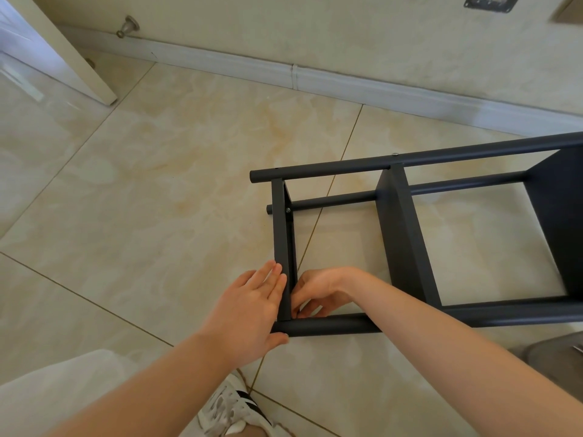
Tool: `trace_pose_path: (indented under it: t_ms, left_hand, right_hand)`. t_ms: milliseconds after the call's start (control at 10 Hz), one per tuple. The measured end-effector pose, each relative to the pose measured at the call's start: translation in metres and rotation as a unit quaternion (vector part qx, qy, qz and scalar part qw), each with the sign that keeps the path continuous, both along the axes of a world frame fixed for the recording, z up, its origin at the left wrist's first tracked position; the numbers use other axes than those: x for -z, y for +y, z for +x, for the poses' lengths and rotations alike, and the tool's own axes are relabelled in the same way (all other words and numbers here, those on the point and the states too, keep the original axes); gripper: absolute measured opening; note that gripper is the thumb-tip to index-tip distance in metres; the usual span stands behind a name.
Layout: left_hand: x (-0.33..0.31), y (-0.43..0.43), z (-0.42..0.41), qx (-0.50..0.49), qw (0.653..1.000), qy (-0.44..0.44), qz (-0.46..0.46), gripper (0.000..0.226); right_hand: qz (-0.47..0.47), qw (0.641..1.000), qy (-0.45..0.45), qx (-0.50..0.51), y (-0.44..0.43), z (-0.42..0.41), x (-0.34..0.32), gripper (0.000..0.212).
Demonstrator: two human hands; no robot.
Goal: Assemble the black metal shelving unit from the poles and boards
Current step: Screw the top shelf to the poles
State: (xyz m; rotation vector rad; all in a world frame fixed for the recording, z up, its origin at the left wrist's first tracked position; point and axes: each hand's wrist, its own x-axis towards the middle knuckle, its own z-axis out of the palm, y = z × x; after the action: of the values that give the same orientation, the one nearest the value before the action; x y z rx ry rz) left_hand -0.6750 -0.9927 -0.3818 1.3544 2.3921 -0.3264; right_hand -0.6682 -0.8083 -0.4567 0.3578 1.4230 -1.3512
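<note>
The black shelving unit lies on its side on the tiled floor. Its end board (281, 222) spans from the far pole (410, 159) to the near pole (331, 328). A middle board (400, 234) and a third board (558, 222) follow to the right. My left hand (249, 310) presses flat on the outer face of the end board, thumb against the near pole's end. My right hand (318, 291) reaches inside the frame, fingers curled at the inner corner of end board and near pole. What its fingertips hold is hidden. A screw (287, 210) shows at the board's far corner.
A wall with white skirting (315, 78) runs behind the unit. A door edge (79, 58) and a metal door stop (127, 26) are at the upper left. My shoe (233, 408) is near the bottom, and a grey object (558, 357) sits at the lower right.
</note>
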Motion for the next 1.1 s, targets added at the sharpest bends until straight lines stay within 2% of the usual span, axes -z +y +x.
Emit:
trace_pose_path:
  t_ms: [200,300,1100]
  left_hand:
    - [0.0007,0.0037,0.0001,-0.002,1.0,-0.007,-0.005,0.095]
    - [0.0007,0.0036,0.0005,-0.005,1.0,-0.01,-0.007,0.095]
    - [-0.0027,0.0086,0.0013,-0.002,1.0,-0.015,-0.021,0.096]
  right_hand:
    - [-0.025,0.999,-0.018,-0.007,0.0097,0.0018,-0.0004,0.017]
    - [-0.017,1.0,-0.015,-0.01,0.008,0.0024,-0.0028,0.023]
    - [-0.024,1.0,-0.01,-0.012,0.0111,0.0024,-0.0055,0.013]
